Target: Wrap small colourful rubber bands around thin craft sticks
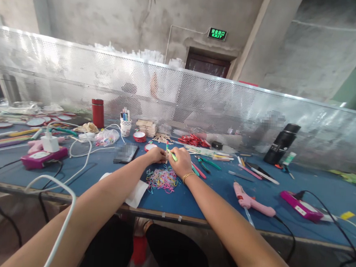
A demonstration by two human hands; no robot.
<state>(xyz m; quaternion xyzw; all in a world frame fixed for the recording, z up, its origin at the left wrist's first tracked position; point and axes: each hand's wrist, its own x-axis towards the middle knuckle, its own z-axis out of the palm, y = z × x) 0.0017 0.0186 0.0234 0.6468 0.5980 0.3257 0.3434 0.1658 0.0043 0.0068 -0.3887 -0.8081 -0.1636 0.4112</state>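
Observation:
My left hand [157, 155] is closed, with its fingertips on a narrow upright stick [167, 147] that looks like a wooden craft stick with red and green on its upper part. A light-green marker pen [173, 155] is gripped in my right hand [181, 162], its tip against or very near the stick. Just below both hands lies a loose heap of colourful small rubber bands [163, 179]. Part of a white paper sheet [136, 194] shows under my left forearm. My fingers partly hide the stick's lower end.
A phone [126, 153] and white cables lie left, near a power strip [44, 157]. Pliers [204, 165], a pink glue gun [252, 202] and another power strip [301, 206] lie right. A black bottle [282, 143], red thermos [97, 113] and pen cup [125, 127] stand behind, before a perforated metal screen [199, 98].

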